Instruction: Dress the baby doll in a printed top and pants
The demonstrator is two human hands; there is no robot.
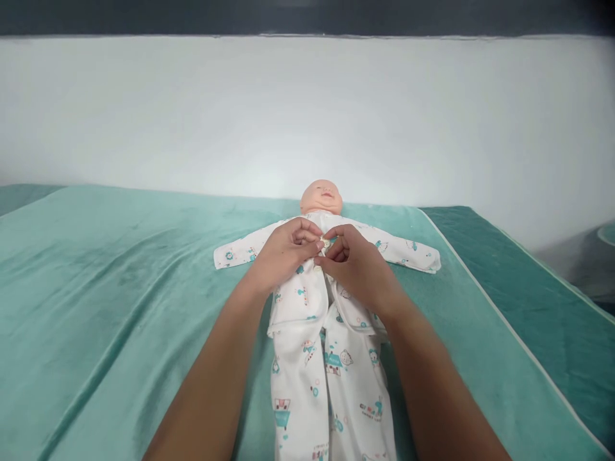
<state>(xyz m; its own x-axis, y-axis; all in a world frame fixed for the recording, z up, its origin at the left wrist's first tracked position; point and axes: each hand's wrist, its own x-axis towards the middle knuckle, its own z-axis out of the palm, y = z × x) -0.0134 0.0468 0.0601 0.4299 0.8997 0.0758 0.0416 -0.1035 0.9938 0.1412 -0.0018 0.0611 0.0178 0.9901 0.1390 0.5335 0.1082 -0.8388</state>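
A baby doll (321, 197) lies on its back, dressed in a white printed shirt (300, 301) and matching trousers (302, 390). Both sleeves stretch out to the sides. My left hand (291, 248) pinches the shirt's front edge at the chest, next to a pale yellow button (326, 243). From the other side, my right hand (353, 261) pinches the opposite front edge of the shirt close to the same button. Lower down, the shirt front hangs apart. The fingertips partly hide the button and its buttonhole.
A light green cover (120, 288) with creases on its left side lies under the doll. Darker green cloth (519, 269) shows at the right. Behind the doll's head rises a white wall (192, 115). A rounded object (606, 234) is cut off at the right edge.
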